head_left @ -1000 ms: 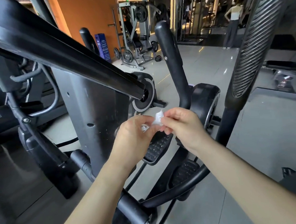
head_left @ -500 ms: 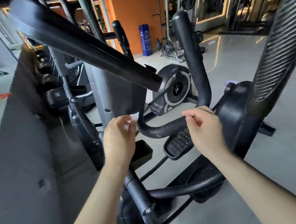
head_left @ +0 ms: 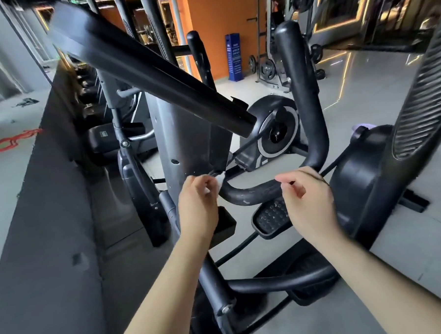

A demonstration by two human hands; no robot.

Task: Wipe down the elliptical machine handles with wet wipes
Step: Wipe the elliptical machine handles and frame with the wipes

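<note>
The elliptical's black curved handle (head_left: 256, 192) sweeps down from a tall upright grip and bends left between my hands. My left hand (head_left: 197, 206) pinches a small crumpled white wet wipe (head_left: 219, 179) right at the handle's left end. My right hand (head_left: 309, 203) hovers just in front of the handle's bend, fingers loosely curled and apart, with nothing in them. A ribbed black moving handle (head_left: 420, 100) rises at the right edge. Another long black bar (head_left: 145, 66) crosses overhead from the upper left.
The grey console column (head_left: 185, 143) stands behind my left hand. Studded pedals (head_left: 270, 217) and crank arms lie below. A dark platform edge (head_left: 50, 201) runs along the left. Another elliptical's flywheel (head_left: 279, 130) and weight racks stand beyond on the grey floor.
My hands, joined on the wipe a second ago, have parted. The wipe stayed with my left hand. My view swung left and closer to the curved handle.
</note>
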